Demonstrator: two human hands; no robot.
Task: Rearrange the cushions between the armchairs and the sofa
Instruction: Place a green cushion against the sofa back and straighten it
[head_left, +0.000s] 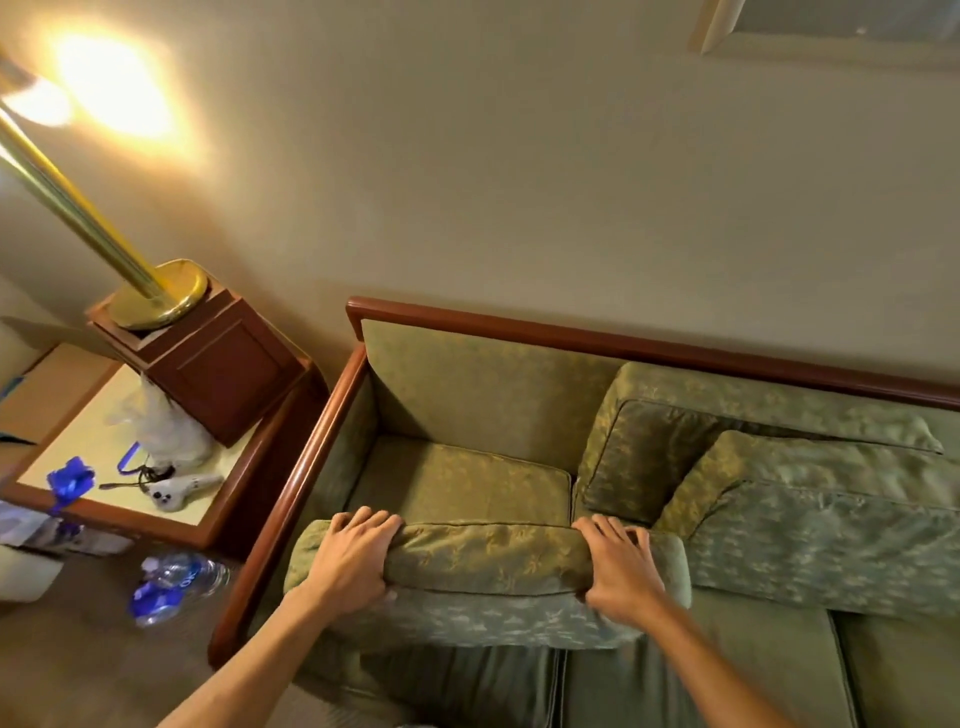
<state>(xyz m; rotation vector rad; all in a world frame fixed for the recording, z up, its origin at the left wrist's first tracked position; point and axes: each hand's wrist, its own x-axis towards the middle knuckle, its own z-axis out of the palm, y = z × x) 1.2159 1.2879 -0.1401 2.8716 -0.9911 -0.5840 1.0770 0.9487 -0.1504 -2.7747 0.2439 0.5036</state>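
My left hand (353, 556) and right hand (621, 566) grip a soft, bulky cushion (488, 561) by its top edge, over the sofa's (623, 340) left seat; it looks light and floppy.

From where I stand I count one green patterned fabric sofa with a red-brown wooden frame (571, 332) and four loose green patterned cushions: one gripped in front (488, 566), one flat on the seat (457, 483), and two leaning at the right (649, 452) (831, 535). Two bare hands (353, 556) (621, 566) are on the front cushion. Beside the sofa there is one wood-edged side bench (156, 525), one brass floor lamp (156, 296), one dark wooden box (218, 364), one white game controller (176, 493), and one crushed clear plastic bottle with a blue label (176, 582) on the floor.
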